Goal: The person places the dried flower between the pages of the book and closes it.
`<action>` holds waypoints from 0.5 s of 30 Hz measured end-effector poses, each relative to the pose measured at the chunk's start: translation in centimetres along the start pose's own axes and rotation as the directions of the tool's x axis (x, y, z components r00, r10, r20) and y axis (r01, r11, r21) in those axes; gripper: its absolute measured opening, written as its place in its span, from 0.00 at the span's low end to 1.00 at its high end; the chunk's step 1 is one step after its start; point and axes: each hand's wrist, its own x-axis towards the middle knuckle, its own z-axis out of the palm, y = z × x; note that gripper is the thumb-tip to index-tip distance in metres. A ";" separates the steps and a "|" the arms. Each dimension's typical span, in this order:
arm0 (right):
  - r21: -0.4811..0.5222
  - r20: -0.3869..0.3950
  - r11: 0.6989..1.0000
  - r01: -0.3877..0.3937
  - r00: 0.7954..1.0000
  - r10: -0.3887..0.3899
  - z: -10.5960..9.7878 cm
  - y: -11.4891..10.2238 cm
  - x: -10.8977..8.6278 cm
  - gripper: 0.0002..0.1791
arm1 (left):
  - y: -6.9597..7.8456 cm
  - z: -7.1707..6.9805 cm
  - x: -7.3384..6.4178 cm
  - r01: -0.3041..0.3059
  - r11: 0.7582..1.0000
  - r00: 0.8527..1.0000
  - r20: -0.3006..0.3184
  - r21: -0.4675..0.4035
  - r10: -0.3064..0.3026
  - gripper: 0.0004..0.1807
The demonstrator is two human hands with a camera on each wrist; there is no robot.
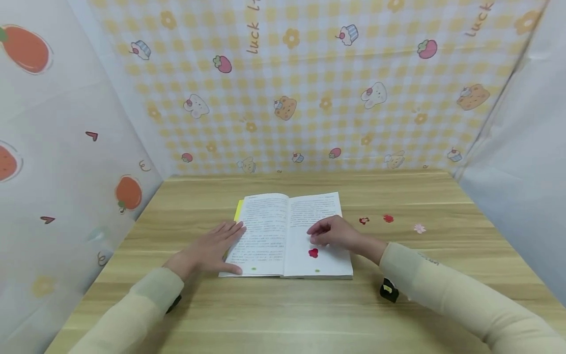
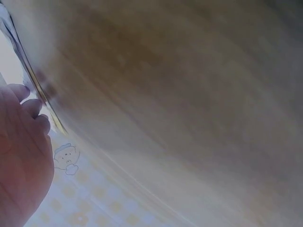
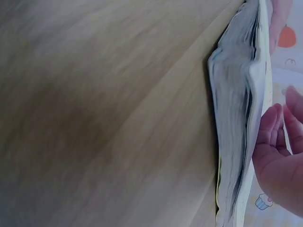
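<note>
An open book (image 1: pixel 265 231) with printed pages lies on the wooden table. My left hand (image 1: pixel 216 248) rests spread over the left page's outer edge, thumb near the lower corner; its fingers (image 2: pixel 32 108) also show beside the book's edge in the left wrist view. Over the right page is my right hand (image 1: pixel 333 232), fingers bent and thumb apart from them, with nothing visible between them. The bent fingers (image 3: pixel 274 125) appear close over the page in the right wrist view. Just below that hand, a small red flower (image 1: pixel 313 252) lies on the right page.
To the right of the book lie a dark red and white flower (image 1: pixel 364 221), a red flower (image 1: pixel 388 218) and a pale pink flower (image 1: pixel 419 228). A yellow edge (image 1: pixel 239 210) sticks out at the book's left. Patterned cloth (image 1: pixel 309 98) walls in the table (image 1: pixel 274 314).
</note>
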 end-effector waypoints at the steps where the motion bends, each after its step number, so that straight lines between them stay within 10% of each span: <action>1: -0.022 0.010 1.000 0.016 1.000 -0.016 -0.1 0.1 0.0 0.12 | 0.0 -0.1 0.1 -0.002 1.000 1.000 0.001 0.003 0.002 0.64; 15: -0.269 0.074 0.948 0.172 0.985 -0.158 0.6 0.6 0.7 0.11 | -0.2 0.2 0.3 0.003 1.000 1.000 0.022 0.004 -0.003 0.65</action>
